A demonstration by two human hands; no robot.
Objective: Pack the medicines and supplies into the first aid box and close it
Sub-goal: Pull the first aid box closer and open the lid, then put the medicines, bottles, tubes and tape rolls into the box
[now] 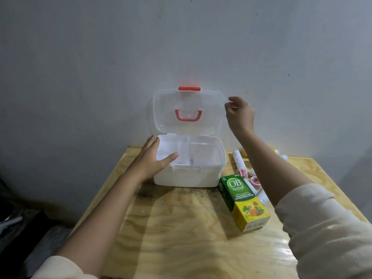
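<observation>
A white first aid box (187, 177) stands on the wooden table with its clear lid (188, 111) raised upright, showing a red latch and red handle. An inner tray with compartments sits inside. My left hand (155, 158) rests flat on the box's left rim, thumb over the tray. My right hand (239, 113) hovers at the lid's right edge, fingers loosely curled and holding nothing. A green and yellow OB herbal carton (240, 200) lies to the right of the box. Behind it lie a white tube (238, 160), a small red-capped pot (255, 181) and other small supplies.
The plywood table (181, 238) stands against a grey wall. Small yellow and white items (281, 156) lie at the far right, partly hidden by my right arm. Dark clutter fills the floor at the left.
</observation>
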